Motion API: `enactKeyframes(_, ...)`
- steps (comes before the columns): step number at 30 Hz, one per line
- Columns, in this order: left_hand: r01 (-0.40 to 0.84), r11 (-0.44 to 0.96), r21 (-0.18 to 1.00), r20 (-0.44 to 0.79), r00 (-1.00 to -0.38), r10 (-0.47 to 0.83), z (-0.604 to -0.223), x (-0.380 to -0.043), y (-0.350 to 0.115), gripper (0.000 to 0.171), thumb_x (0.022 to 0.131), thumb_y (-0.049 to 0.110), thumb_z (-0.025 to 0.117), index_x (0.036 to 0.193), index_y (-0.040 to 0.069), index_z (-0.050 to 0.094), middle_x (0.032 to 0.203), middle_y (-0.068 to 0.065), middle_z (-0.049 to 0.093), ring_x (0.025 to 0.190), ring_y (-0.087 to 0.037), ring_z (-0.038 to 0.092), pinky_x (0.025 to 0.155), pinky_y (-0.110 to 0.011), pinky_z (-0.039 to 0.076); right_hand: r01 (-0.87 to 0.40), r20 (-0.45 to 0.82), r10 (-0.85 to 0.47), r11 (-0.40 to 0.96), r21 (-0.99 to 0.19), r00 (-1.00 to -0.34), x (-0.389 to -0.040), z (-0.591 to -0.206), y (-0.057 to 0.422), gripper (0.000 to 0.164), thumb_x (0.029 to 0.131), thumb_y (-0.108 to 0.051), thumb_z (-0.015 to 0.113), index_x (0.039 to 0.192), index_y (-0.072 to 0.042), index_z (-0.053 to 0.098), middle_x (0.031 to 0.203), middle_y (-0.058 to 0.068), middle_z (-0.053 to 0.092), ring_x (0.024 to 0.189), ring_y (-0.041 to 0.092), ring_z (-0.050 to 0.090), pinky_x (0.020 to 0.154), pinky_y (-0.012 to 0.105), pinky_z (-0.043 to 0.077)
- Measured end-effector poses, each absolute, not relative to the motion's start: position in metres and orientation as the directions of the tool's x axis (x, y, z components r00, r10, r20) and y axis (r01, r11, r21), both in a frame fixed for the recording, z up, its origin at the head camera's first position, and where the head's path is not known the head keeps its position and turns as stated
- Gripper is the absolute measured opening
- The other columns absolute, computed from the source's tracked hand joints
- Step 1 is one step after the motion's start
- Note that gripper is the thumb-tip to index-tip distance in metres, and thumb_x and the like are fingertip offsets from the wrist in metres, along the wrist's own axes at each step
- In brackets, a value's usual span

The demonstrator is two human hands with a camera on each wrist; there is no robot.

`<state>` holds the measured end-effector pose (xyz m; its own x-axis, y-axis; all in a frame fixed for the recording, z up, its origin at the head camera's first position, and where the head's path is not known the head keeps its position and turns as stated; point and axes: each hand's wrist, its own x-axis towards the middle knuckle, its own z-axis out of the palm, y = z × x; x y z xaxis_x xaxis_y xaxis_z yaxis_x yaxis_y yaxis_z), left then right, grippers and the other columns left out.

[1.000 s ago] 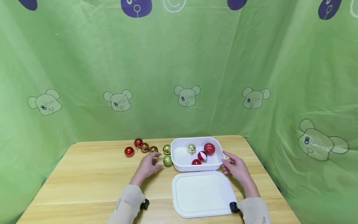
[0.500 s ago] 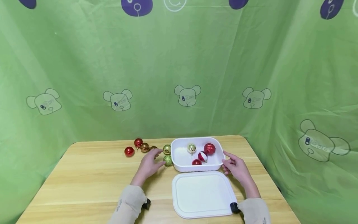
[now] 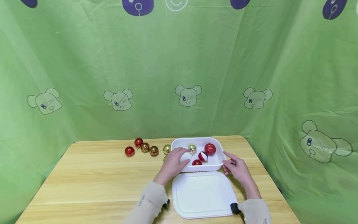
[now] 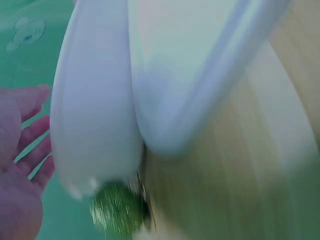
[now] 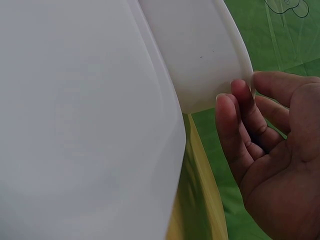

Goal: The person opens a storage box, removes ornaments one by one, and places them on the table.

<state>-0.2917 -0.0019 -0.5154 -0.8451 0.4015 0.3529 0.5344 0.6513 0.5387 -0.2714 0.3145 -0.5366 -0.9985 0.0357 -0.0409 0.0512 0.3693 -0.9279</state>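
Observation:
My left hand [image 3: 173, 161] hovers over the left end of a white plastic box [image 3: 205, 168], fingers spread with nothing between them. In the left wrist view its fingers [image 4: 36, 131] show beside the box wall. A green glitter bauble [image 4: 117, 210] lies against the box's outside, mostly hidden by that hand in the head view. At the box's right end, my right hand [image 3: 236, 168] holds the rim, thumb and fingertips [image 5: 227, 107] at the corner. Inside lie a gold bauble [image 3: 192, 147], a large red bauble [image 3: 210, 149], a red-and-white bauble [image 3: 203, 156] and a small red bauble [image 3: 197, 162].
A white lid [image 3: 204, 196] lies flat in front of the box. Left of it on the wooden table [image 3: 92, 180] are a light gold bauble [image 3: 167, 149], two brown-gold baubles [image 3: 154, 151] and two red baubles [image 3: 129, 151]. A green curtain [image 3: 156, 68] hangs behind.
My left hand has moved right, from beside the green and light gold baubles to over the box's left end. The right hand stays at the box's corner; the baubles look unmoved.

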Motion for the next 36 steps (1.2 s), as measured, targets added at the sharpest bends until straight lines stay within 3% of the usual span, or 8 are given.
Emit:
enactKeyframes(4, 0.553, 0.633, 0.542, 0.329, -0.833, 0.445, -0.512, -0.292, 0.019, 0.042, 0.1, 0.027, 0.069, 0.14, 0.017, 0.063, 0.14, -0.001, 0.065, 0.128, -0.021, 0.062, 0.113, -0.038, 0.049, 0.05, -0.04, 0.036, 0.362, -0.931, -0.999, -0.272, -0.537, 0.315, 0.058, 0.103, -0.014, 0.064, 0.157, -0.006, 0.042, 0.101, 0.021, 0.069, 0.08, 0.022, 0.07, 0.07, 0.031, 0.065)
enactKeyframes(10, 0.566, 0.613, 0.552, 0.302, -0.821, 0.485, -0.519, -0.299, 0.036, 0.034, 0.1, 0.027, 0.069, 0.132, 0.016, 0.067, 0.134, -0.002, 0.068, 0.117, -0.021, 0.068, 0.103, -0.032, 0.055, 0.049, -0.039, 0.034, 0.361, -0.931, -0.999, -0.273, -0.538, 0.314, 0.058, 0.103, -0.013, 0.064, 0.156, -0.006, 0.042, 0.101, 0.021, 0.07, 0.079, 0.022, 0.07, 0.07, 0.031, 0.065)
enactKeyframes(18, 0.509, 0.658, 0.555, 0.195, -0.849, 0.492, -0.517, -0.301, 0.043, 0.029, 0.103, 0.033, 0.065, 0.127, 0.019, 0.07, 0.13, 0.001, 0.072, 0.118, -0.021, 0.068, 0.101, -0.036, 0.056, 0.043, -0.033, 0.032, 0.38, -0.924, -0.999, -0.274, -0.538, 0.315, 0.058, 0.104, -0.013, 0.063, 0.157, -0.006, 0.042, 0.1, 0.022, 0.07, 0.079, 0.021, 0.07, 0.069, 0.031, 0.065)
enactKeyframes(22, 0.494, 0.703, 0.512, 0.128, -0.853, 0.506, -0.516, -0.302, 0.044, 0.03, 0.105, 0.038, 0.06, 0.13, 0.026, 0.07, 0.136, 0.004, 0.069, 0.123, -0.018, 0.066, 0.104, -0.036, 0.054, 0.033, -0.026, 0.025, 0.381, -0.924, -0.999, -0.275, -0.54, 0.315, 0.058, 0.103, -0.013, 0.063, 0.157, -0.005, 0.042, 0.098, 0.02, 0.07, 0.078, 0.019, 0.07, 0.07, 0.031, 0.065)
enactKeyframes(25, 0.495, 0.71, 0.501, 0.095, -0.847, 0.523, -0.517, -0.303, 0.044, 0.03, 0.106, 0.038, 0.056, 0.131, 0.028, 0.07, 0.147, -0.001, 0.063, 0.133, -0.021, 0.061, 0.109, -0.04, 0.052, 0.029, -0.022, 0.023, 0.372, -0.928, -0.999, -0.275, -0.54, 0.316, 0.058, 0.103, -0.011, 0.063, 0.157, -0.005, 0.042, 0.097, 0.02, 0.07, 0.078, 0.019, 0.07, 0.07, 0.031, 0.065)
enactKeyframes(28, 0.498, 0.711, 0.497, 0.086, -0.843, 0.531, -0.517, -0.303, 0.043, 0.029, 0.107, 0.036, 0.054, 0.129, 0.026, 0.072, 0.152, -0.008, 0.057, 0.133, -0.027, 0.061, 0.109, -0.042, 0.052, 0.03, -0.025, 0.02, 0.362, -0.932, -1.0, -0.275, -0.541, 0.316, 0.058, 0.103, -0.011, 0.063, 0.157, -0.005, 0.042, 0.097, 0.02, 0.07, 0.078, 0.019, 0.069, 0.07, 0.032, 0.065)
enactKeyframes(32, 0.52, 0.705, 0.483, 0.106, -0.834, 0.542, -0.517, -0.303, 0.042, 0.025, 0.107, 0.036, 0.055, 0.119, 0.025, 0.074, 0.14, -0.005, 0.061, 0.115, -0.024, 0.069, 0.101, -0.038, 0.056, 0.03, -0.025, 0.021, 0.347, -0.937, -0.999, -0.275, -0.542, 0.316, 0.058, 0.103, -0.01, 0.063, 0.156, -0.004, 0.042, 0.096, 0.019, 0.07, 0.077, 0.019, 0.069, 0.07, 0.032, 0.065)
enactKeyframes(36, 0.547, 0.683, 0.483, 0.128, -0.816, 0.564, -0.517, -0.304, 0.041, 0.019, 0.107, 0.034, 0.056, 0.112, 0.024, 0.072, 0.13, -0.001, 0.066, 0.111, -0.019, 0.068, 0.099, -0.033, 0.055, 0.023, -0.016, 0.022, 0.342, -0.939, -1.0, -0.275, -0.541, 0.315, 0.058, 0.102, -0.009, 0.064, 0.156, -0.003, 0.042, 0.094, 0.017, 0.07, 0.077, 0.018, 0.069, 0.069, 0.033, 0.065)
